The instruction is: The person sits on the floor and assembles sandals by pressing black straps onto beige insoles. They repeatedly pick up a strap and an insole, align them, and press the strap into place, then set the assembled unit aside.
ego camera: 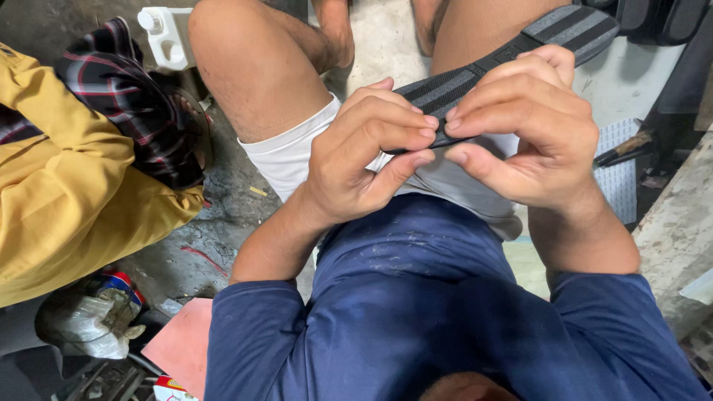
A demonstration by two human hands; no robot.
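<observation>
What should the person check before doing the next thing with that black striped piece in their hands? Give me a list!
1. Both hands on the piece: ok. The left hand and right hand pinch the near end of the black ribbed sole piece.
2. Fingertips clear of each other: cannot tell; they meet closely at the edge.
3. Piece supported: ok. It is held above the lap, its far end past the knee.
4. Hammer within reach: ok, it lies on the floor to the right.
5. White bottle out of the way: ok, it sits beyond the left knee.
6. Neighbour in the yellow sleeve: ok, apart from the hands.
</observation>
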